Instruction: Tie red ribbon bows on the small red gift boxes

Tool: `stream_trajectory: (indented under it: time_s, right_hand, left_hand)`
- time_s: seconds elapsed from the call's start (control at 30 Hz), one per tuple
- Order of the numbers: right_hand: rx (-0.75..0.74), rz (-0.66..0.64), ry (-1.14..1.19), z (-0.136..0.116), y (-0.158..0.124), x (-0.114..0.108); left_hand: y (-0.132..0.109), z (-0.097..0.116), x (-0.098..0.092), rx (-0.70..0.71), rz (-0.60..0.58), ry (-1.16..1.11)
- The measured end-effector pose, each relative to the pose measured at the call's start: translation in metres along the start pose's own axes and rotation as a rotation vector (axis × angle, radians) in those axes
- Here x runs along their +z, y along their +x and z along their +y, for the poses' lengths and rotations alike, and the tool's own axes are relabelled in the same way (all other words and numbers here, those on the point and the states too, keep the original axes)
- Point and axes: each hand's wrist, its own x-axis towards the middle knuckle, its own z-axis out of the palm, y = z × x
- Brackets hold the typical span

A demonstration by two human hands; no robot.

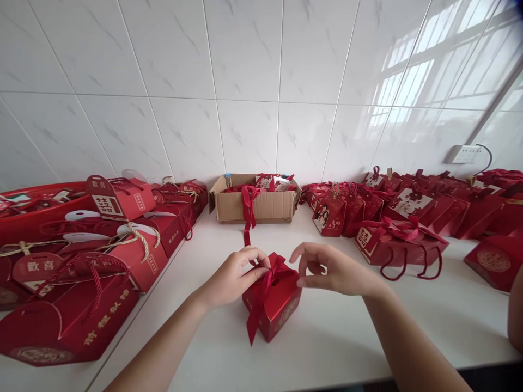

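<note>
In front of me on the white table sits a small red gift box point(281, 310) with a dark pink ribbon bow point(267, 277) on top. My left hand point(239, 275) is closed in a pinch on the ribbon at the box's upper left. One ribbon end hangs down the front of the box. My right hand point(327, 267) is curled at the box's right side, thumb and fingers apart, holding nothing. Its thumb tip is at the box's edge; whether it touches cannot be told. The knot is partly hidden by ribbon.
A cardboard carton point(255, 207) with ribbon over its front stands by the tiled wall. Red gift boxes point(69, 321) with cord handles are stacked at left beside a red tub point(36, 190). A ribboned box point(402, 242) and many red bags point(441, 209) stand at right.
</note>
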Motion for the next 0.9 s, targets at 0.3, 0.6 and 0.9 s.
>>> stream_trajectory:
  time_s: [0.3,0.6,0.9]
  right_hand:
    - [0.119,0.025,-0.172,-0.004,0.027,0.008]
    - [0.006,0.185,-0.383,-0.008,0.02,0.023]
    - [0.02,0.291,-0.477,-0.007,0.017,0.038]
  left_hand:
    - [-0.001,0.003,-0.004,0.069,-0.018,0.043]
    - [-0.002,0.005,0.0,0.104,0.017,0.168]
    - [-0.004,0.004,0.005,0.1,0.01,0.144]
